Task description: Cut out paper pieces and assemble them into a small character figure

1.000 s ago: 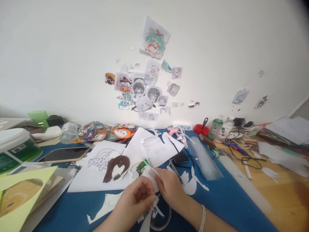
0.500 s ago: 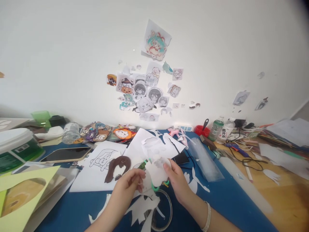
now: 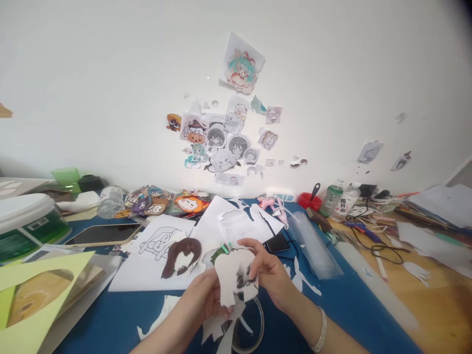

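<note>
My left hand [image 3: 210,297] and my right hand [image 3: 269,275] hold a white paper cutout [image 3: 230,275] between them, above the blue table mat. Grey and black marks show on the cutout's right part, beside my right fingertips. The left fingers are closed at its lower left edge and partly hidden behind it. Green bits [image 3: 224,249] stick out at its top. Below the hands lie white paper scraps [image 3: 214,327] and a clear roll of tape [image 3: 260,314]. A brown hair-shaped cutout [image 3: 171,258] rests to the left on a white sheet with a line drawing [image 3: 158,244].
A phone [image 3: 103,234] and a white-green tub [image 3: 29,221] stand left, near yellow paper [image 3: 40,290]. Two bottles [image 3: 342,200], a red bowl [image 3: 308,200] and a clear plastic sleeve [image 3: 317,246] are on the right. Drawings [image 3: 221,160] cover part of the wall.
The white cutout has turned and now shows dark marks on its right part. My left hand has moved in to take its lower left edge; my right fingers have shifted along its right side.
</note>
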The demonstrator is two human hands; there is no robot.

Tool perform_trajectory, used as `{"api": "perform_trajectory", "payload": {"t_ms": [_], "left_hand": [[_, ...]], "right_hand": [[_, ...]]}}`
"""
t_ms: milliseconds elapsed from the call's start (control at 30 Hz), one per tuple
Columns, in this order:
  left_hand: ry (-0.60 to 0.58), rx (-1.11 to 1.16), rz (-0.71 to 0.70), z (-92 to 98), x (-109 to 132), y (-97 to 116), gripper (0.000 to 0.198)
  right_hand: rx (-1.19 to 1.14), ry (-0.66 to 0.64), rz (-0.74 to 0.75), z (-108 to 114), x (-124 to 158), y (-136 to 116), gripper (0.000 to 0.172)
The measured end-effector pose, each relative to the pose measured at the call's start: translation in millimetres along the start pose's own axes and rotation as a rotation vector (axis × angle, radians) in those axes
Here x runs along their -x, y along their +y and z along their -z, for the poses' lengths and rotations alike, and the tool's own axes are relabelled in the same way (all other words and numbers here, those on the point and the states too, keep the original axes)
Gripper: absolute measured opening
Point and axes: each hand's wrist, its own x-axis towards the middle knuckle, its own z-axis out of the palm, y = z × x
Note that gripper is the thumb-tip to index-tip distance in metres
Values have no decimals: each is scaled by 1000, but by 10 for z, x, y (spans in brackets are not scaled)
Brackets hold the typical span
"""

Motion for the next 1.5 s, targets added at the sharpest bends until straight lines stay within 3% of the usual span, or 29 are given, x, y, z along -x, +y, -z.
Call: {"api": "perform_trajectory", "payload": {"t_ms": [233,433,633,833,900,967,1033,1100,1167,1233,1400,1500], "left_hand": [[68,107,-148,62,-68,-27,39],[134,-67,-234,133,-102,-73,35],[345,-486,-338,188,-95,-68,39],[289,-391,-321,205,-159,-154,41],[210,-284,-271,213,-203,-208,43],[146,-218,-245,216,-232,-249,42],[115,-189,-243,211,-238,-267,35],[89,-152,-222,199,-229,-269,21],[76,-111,-215,180,-216,-266,20],[73,-86,-236,160,-208,-264,31],[74,-90,-275,142,-227,-283,34],[58,-110,-279,175,-263,-320,34]], "right_hand": [[20,-95,16,46,-40,96,3],[-113,2,-80,-17,-46,60,31],[-129,78,-212,9,-34,69,24],[62,108,-314,5,-73,116,19],[127,202,-264,50,-91,112,17],[208,387,-112,142,-108,93,16],[336,589,57,262,-128,76,17],[546,669,165,370,-152,85,16],[773,556,226,421,-173,132,12],[913,339,275,392,-174,196,13],[887,-131,327,99,-62,213,17],[893,-226,304,-47,9,154,16]]}}
